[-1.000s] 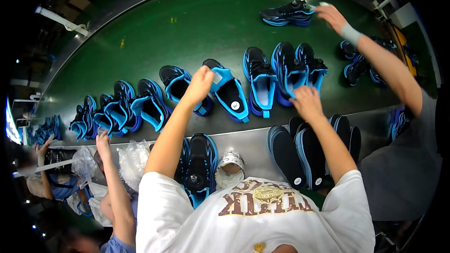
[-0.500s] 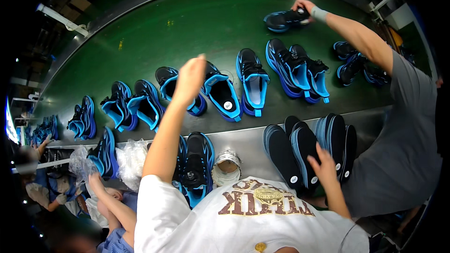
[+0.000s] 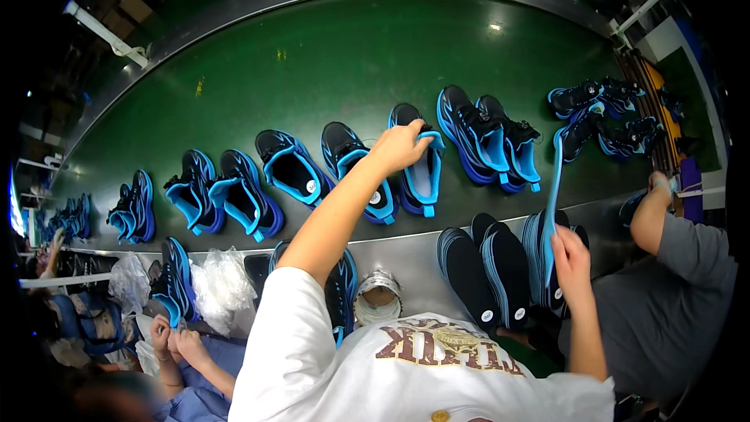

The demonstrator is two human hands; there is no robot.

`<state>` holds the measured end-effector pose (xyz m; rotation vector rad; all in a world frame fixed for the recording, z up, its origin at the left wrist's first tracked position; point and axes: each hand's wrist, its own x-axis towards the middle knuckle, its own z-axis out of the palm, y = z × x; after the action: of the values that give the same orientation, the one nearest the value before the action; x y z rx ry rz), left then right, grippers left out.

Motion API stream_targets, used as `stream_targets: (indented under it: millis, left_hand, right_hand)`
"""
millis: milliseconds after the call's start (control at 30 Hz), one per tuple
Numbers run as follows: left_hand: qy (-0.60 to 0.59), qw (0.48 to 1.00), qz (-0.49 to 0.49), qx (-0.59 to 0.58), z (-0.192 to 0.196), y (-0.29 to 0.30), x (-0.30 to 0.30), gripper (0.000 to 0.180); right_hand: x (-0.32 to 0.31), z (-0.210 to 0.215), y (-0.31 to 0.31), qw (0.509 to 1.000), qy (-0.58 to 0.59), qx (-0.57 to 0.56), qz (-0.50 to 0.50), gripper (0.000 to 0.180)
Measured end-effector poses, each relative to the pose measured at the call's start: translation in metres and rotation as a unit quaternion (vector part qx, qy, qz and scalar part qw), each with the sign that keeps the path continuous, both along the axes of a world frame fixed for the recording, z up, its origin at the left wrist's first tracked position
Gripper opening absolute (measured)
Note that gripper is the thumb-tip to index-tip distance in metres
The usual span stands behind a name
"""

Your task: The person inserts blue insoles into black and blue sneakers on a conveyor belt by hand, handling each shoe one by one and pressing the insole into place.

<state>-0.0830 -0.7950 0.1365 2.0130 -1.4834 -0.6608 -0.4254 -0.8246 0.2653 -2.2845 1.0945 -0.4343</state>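
Note:
My left hand is closed on the tongue and collar of a black and blue sneaker standing on the green belt. Inside that shoe a pale grey lining shows. My right hand grips a thin insole, held upright and seen nearly edge-on, its blue side showing. Below it, stacks of black insoles with blue edges and round white stickers lie on the metal ledge. Two sneakers to the left of my left hand, one of them the near sneaker, show round white stickers inside.
More sneakers line the green belt. A pair stands to the right, with a cluster of shoes beyond. A roll of tape and crumpled plastic bags sit on the ledge. Co-workers are close on both sides.
My left hand has moved right and come down onto a sneaker. My right hand has lifted an insole from the stacks. The right co-worker's arm, with a shoe, has drawn back from the belt.

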Motion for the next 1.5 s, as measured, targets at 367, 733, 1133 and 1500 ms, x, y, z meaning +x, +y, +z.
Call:
stream_targets:
  millis: [367,733,1133,1500]
  left_hand:
    - [0.182,0.978,0.045,0.089,-0.016,-0.008,0.011,0.052]
    - [0.277,0.95,0.134,0.054,-0.023,0.001,-0.002,0.054]
    - [0.222,0.964,0.144,0.029,-0.028,0.003,-0.011,0.057]
    - [0.17,0.977,0.118,0.041,-0.034,0.012,-0.012,0.052]
  right_hand:
    - [0.182,-0.094,-0.027,0.962,0.142,0.111,0.207,0.019]
    - [0.175,-0.103,0.011,0.94,0.288,-0.081,0.164,0.028]
    - [0.189,-0.165,-0.014,0.931,0.228,-0.141,0.247,0.012]
    - [0.22,-0.145,-0.026,0.773,0.52,0.008,0.365,0.034]
